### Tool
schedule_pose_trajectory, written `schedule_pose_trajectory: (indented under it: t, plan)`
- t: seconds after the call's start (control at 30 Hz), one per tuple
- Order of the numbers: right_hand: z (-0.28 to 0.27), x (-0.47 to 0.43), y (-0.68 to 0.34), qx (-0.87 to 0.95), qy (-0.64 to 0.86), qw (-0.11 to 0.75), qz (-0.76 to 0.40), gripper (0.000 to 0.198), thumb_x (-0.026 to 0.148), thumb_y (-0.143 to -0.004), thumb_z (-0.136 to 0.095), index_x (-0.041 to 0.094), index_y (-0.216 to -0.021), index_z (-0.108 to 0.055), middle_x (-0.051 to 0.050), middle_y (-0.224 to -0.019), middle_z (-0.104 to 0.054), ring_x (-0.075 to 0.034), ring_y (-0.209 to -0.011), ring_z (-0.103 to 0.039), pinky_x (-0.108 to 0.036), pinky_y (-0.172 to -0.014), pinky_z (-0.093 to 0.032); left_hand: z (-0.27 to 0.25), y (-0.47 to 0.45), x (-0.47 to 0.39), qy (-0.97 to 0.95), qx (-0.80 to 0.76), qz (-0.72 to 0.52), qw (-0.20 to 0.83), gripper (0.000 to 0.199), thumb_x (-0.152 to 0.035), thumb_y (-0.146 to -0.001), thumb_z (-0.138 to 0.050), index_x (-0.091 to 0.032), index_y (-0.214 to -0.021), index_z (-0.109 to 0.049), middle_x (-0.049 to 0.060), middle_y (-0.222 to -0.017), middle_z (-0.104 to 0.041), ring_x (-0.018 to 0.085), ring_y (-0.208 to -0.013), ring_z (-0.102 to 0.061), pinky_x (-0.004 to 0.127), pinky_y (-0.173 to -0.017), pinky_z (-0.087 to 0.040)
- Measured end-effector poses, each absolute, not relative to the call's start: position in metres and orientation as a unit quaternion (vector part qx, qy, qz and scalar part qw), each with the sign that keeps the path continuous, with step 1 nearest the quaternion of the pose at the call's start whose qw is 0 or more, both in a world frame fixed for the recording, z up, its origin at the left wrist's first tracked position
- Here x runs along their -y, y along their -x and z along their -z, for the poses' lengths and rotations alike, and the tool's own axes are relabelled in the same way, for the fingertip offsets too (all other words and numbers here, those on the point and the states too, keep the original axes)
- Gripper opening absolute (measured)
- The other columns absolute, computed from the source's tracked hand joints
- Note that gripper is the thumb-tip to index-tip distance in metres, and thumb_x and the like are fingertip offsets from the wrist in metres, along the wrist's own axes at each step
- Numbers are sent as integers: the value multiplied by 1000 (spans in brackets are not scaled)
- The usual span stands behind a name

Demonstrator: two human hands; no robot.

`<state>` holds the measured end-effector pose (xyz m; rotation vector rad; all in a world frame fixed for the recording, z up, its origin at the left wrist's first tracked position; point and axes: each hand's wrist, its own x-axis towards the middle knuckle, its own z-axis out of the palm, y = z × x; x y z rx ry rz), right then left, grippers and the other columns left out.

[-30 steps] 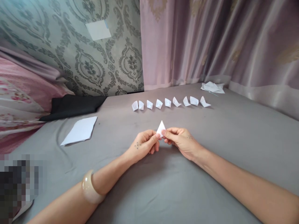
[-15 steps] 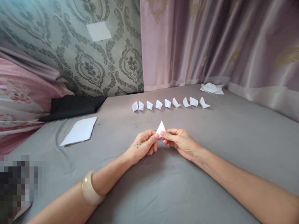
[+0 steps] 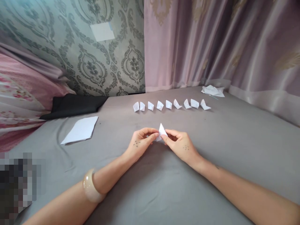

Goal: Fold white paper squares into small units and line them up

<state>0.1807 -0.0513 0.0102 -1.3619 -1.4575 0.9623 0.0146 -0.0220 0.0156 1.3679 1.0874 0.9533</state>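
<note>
Between my two hands is a small piece of folded white paper (image 3: 161, 129), its pointed tip upward. My left hand (image 3: 142, 140) pinches its left side between thumb and fingers. On the other side, my right hand (image 3: 180, 142) grips it with the thumb across the front; the fingers behind are partly hidden. Beyond my hands stands a row of several small folded white paper pieces (image 3: 160, 105) on the grey sheet (image 3: 168, 187).
A stack of white paper (image 3: 81, 129) lies to the left, with a black cloth (image 3: 77, 104) behind it. More white papers (image 3: 212, 90) rest at the back right near the pink curtain (image 3: 182, 43). A patterned wall (image 3: 93, 62) rises behind.
The folded paper has turned and opened slightly at its lower edge. My right hand has rolled so that more of its back shows, and my left fingers have shifted on the paper.
</note>
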Motion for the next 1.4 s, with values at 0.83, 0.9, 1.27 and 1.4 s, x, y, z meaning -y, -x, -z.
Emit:
schedule_pose_trajectory:
  t: [0.83,0.9,1.27,1.4]
  plan:
    - [-12,58,-179,713,503,411,-266,18,31,-90,-52,21,-88,-67,0,-75,-54,-12,-66,-49,-26,-64,-40,-14,-11,18,-547,-405,-356,640,26,-38,-74,-72,-14,-79,-61,-1,-72,-57,8,-62,-42,22,-58,-30]
    - [-14,56,-180,683,487,422,-344,22,38,-89,-54,22,-96,-67,-1,-78,-56,-13,-68,-51,-27,-65,-41,-14,-10,16,-536,-375,-351,670,25,-36,-74,-72,-14,-78,-62,-1,-70,-56,7,-61,-42,22,-58,-29]
    - [-21,48,-192,453,387,417,-686,30,47,-87,-58,19,-92,-66,0,-75,-55,-9,-65,-46,-22,-61,-37,-16,-4,15,-544,-300,-324,713,19,-30,-76,-73,-15,-75,-62,-1,-70,-55,9,-66,-44,23,-65,-31]
    - [-24,51,-191,459,373,406,-696,28,46,-85,-61,18,-88,-64,0,-79,-56,-9,-68,-49,-23,-61,-38,-18,-3,14,-551,-290,-327,711,18,-30,-78,-71,-15,-76,-62,0,-72,-56,10,-69,-47,25,-67,-32]
